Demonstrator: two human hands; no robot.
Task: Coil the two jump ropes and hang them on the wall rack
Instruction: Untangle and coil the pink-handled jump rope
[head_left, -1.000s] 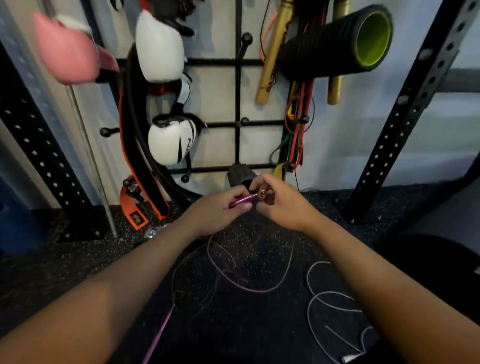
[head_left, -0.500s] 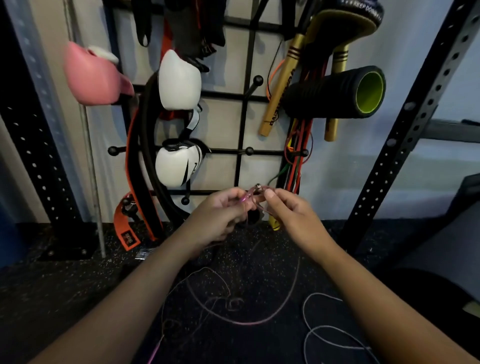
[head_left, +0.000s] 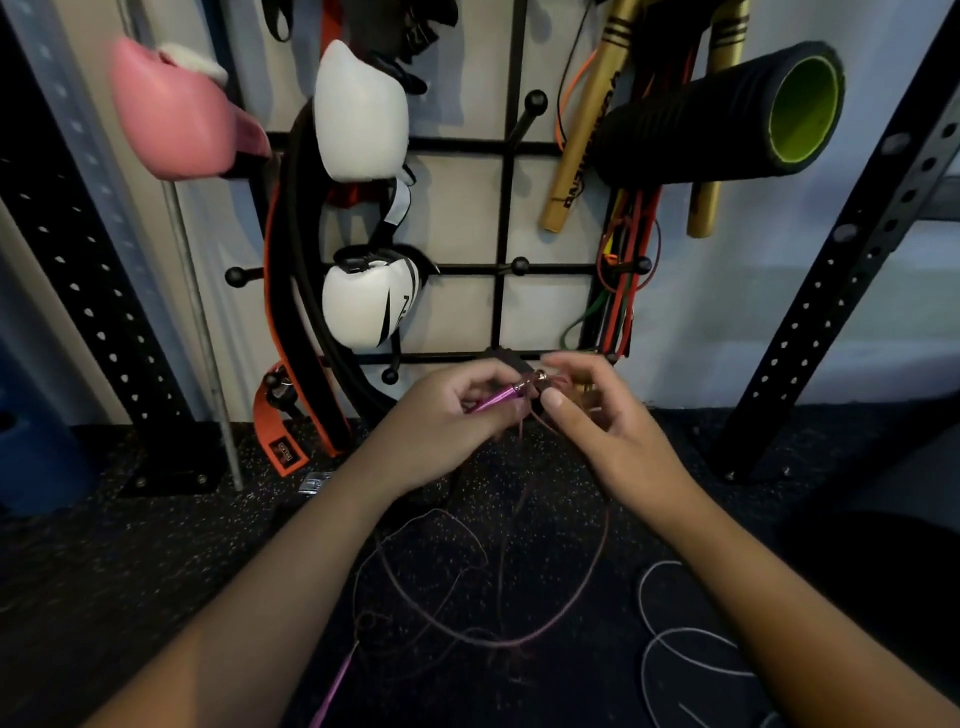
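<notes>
**Hands working the pink rope's handle below the rack**

Compared with half a second ago, both hands are sitting lower against the wall rack (head_left: 506, 208), now level with its bottom bar instead of the middle one, and the purple handle is showing more of its length between them.

The left hand (head_left: 447, 421) is closing around the purple handle (head_left: 496, 400), fingers curled over its lower end while the metal tip is pointing up and to the right. The right hand (head_left: 597, 415) is meeting that tip, thumb and fingers pinching together at the swivel end where the pink rope (head_left: 582, 587) is leaving the handle. From there the pink cord is dropping between the forearms and lying in loose, uncoiled loops on the dark speckled floor (head_left: 156, 571); its second handle (head_left: 332, 686) is resting on the floor near the left forearm. The white rope (head_left: 670, 639) is lying apart from it in open loops on the floor, beside the right forearm, with neither hand touching it.

On the rack, two white boxing gloves (head_left: 363, 301) are hanging one above the other, with a pink glove (head_left: 171, 119) off to the left, a black and orange belt (head_left: 280, 312) draping down to the floor, a black foam roller (head_left: 727, 114) with a green core at upper right, and a bundle of coloured bands (head_left: 623, 270) hanging below it.
</notes>
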